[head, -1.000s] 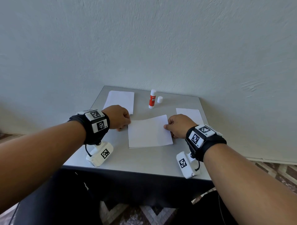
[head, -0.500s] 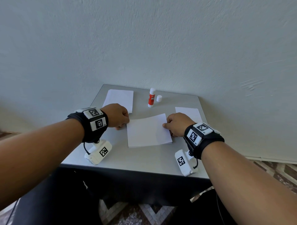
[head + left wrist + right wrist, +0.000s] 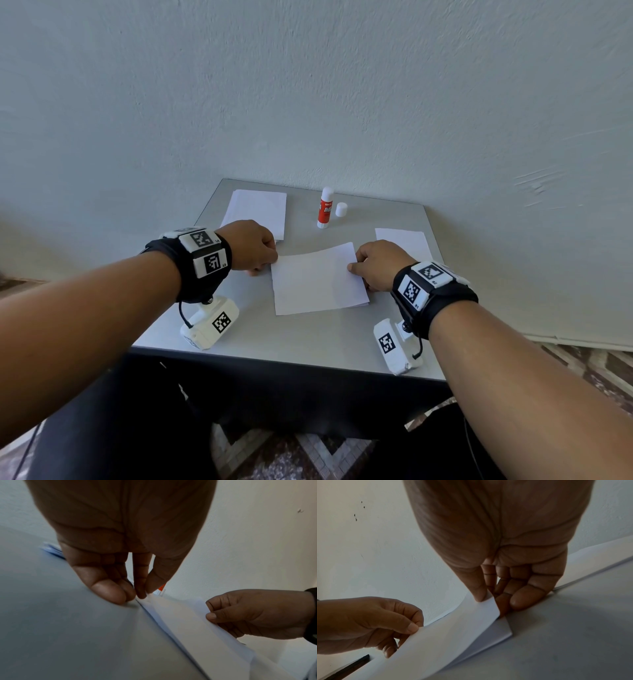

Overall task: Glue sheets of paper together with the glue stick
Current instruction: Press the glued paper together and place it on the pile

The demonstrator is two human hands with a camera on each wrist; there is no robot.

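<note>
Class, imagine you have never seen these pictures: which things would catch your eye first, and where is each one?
First, the white sheet at the middle of the grey table, pinched at its left edge by the left hand and at its right edge by the right hand, its far side lifted. Next, the red glue stick standing upright near the wall, its white cap beside it.

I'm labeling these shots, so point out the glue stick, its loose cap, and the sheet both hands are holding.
glue stick (image 3: 325, 209): head view, on its red label.
cap (image 3: 341, 209): head view, on its white side, right of the stick.
sheet (image 3: 317, 277): head view, on the middle of its top face.
</note>
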